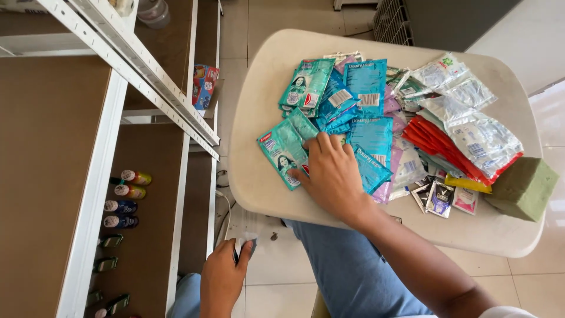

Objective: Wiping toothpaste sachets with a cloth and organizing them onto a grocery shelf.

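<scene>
Tiled floor lies beneath a round beige table (259, 188), with brown shelving to the left of it.

Nearest the camera, the left hand (222, 281) hangs below the table edge, over the floor. Its fingers are curled around a small pale object (242, 244), pinched between thumb and fingertips; what the object is cannot be told.

Beyond it, the right hand (332, 176) rests palm down on the table, fingers slightly spread and pressing on a teal sachet (283, 152) at the near left edge of the pile. Nothing is lifted; the fingertips bear on the sachet's upper right corner.

Handling judgement: the sachet appears light, thin and limp, with a glossy film that will likely slip against its neighbours. A pinch at a sealed edge or corner should hold better than pressure on the filled centre.

Just past the fingertips lie blue sachets (366, 88). Farther right of the hand lie red sachets (432, 141) under clear packets (482, 138), then a green block (522, 187) at the far right rim.
</scene>
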